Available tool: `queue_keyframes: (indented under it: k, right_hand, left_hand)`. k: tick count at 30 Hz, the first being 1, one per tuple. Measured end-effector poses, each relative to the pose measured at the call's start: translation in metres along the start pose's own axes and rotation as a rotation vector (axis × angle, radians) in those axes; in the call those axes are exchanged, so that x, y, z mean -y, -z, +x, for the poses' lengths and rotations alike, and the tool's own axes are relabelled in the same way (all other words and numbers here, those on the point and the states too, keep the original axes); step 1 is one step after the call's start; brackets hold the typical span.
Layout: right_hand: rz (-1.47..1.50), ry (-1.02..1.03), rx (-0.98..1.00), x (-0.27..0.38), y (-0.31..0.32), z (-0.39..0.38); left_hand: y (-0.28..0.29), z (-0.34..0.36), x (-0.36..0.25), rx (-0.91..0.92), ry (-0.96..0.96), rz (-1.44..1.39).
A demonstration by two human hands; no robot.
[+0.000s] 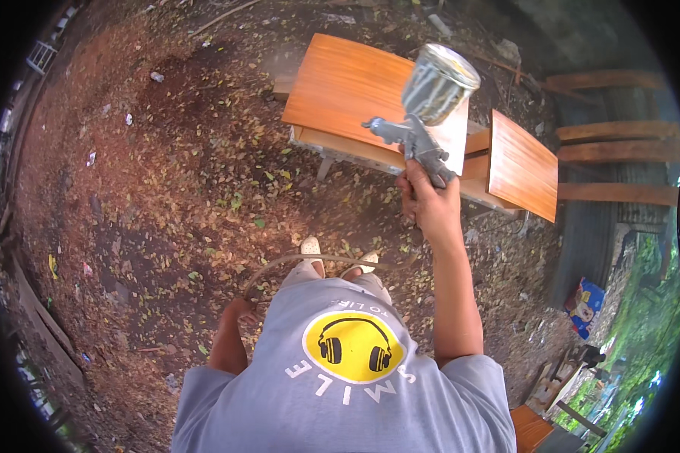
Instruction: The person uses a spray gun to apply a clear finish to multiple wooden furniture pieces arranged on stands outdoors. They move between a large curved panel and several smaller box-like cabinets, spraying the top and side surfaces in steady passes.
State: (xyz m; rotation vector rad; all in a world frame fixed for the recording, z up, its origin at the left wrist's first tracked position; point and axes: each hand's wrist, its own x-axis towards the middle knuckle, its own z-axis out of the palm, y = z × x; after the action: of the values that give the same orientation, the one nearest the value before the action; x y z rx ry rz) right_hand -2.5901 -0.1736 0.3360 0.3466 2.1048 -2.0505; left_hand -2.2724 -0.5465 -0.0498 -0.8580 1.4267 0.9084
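Raised in front of me to the right, my right hand (pixel 434 202) is closed round the handle of a grey spray gun (pixel 414 142). A metal cup (pixel 440 84) streaked with pale paint sits on top of the gun, whose nozzle points left. Beneath it lies a glossy orange-brown wooden panel (pixel 347 83), resting on a low stand (pixel 355 152). Low at my left side, my left hand (pixel 239 311) is closed at the end of a visible curve of brown hose (pixel 302 257). That hose arcs across my legs toward the right; my shirt and arm partly hide the left fingers.
A second varnished panel (pixel 523 166) lies to the right on wooden supports. Beyond it, several wooden planks (pixel 619 151) rest over dark corrugated sheeting (pixel 593 234). Fallen leaves and litter cover the dirt ground (pixel 166 211). A blue printed bag (pixel 584 306) lies at the right.
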Motion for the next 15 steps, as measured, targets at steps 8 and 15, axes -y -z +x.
queue_keyframes:
  k: [8, 15]
  right_hand:
    - [-0.211, 0.071, -0.308, -0.030, 0.051, -0.018]
    - [-0.258, 0.055, -0.773, -0.053, 0.138, -0.071]
  left_hand:
    - [-0.029, 0.014, 0.000, -0.022, -0.021, 0.217]
    - [-0.019, 0.005, -0.078, -0.079, -0.271, 0.442]
